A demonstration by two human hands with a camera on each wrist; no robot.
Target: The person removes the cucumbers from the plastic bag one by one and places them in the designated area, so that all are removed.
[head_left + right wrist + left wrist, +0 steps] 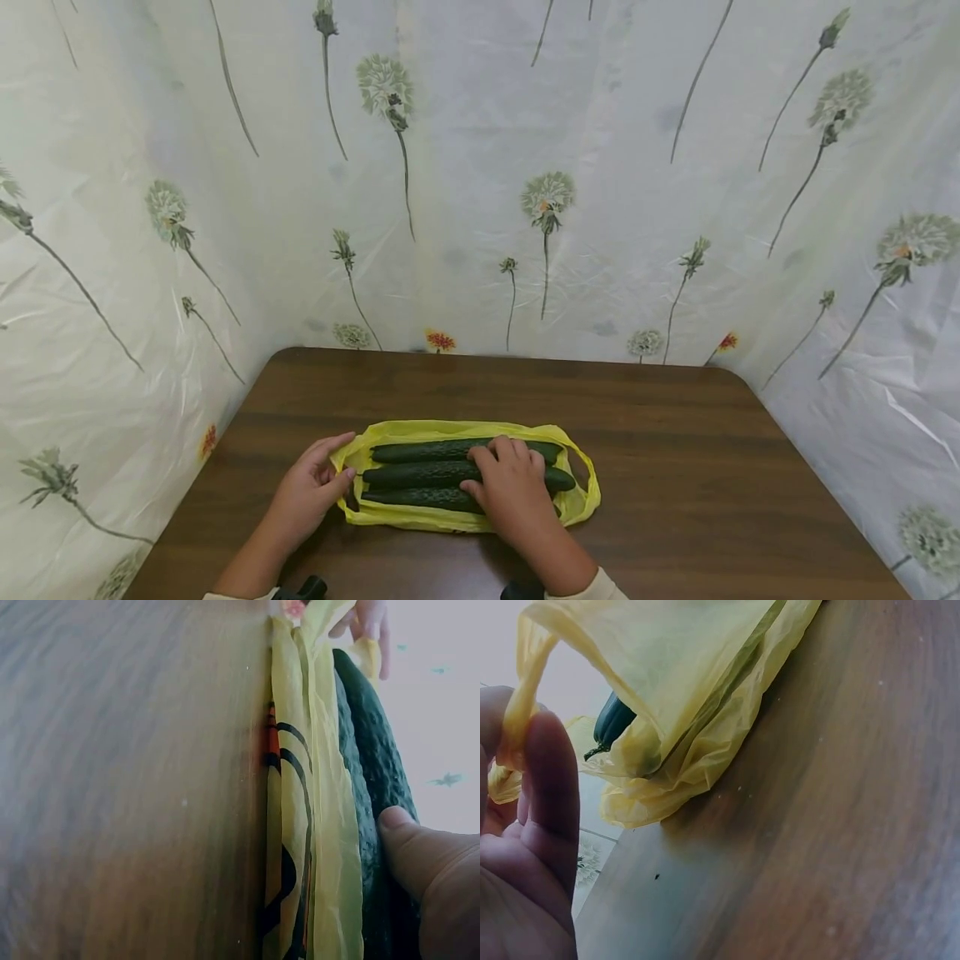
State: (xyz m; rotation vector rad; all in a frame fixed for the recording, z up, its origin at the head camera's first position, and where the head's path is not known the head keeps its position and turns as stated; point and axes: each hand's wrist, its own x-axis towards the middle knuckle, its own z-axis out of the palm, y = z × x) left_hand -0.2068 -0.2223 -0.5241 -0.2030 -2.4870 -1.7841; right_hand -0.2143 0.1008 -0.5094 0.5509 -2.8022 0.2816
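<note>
Three long dark green cucumbers lie side by side in a spread-out yellow plastic bag [450, 430]. The far cucumber [427, 451], the middle cucumber [420, 476] and the near cucumber [420, 497] all point left to right. At the bag's left end my left hand [309, 483] pinches a twisted bag handle [523, 705] between thumb and fingers. My right hand [516, 492] is over the cucumbers right of their middle, fingers bent across the middle one, hiding part of them. In the right wrist view its thumb [397, 819] presses along a bumpy cucumber [375, 727].
The bag rests on a brown wood-grain table [675, 450] with rounded far corners. Pale sheeting printed with dandelions [465, 167] hangs behind and at both sides. The bag's right handle loop [592, 479] lies loose. Black and red print [274, 739] marks the bag's near side.
</note>
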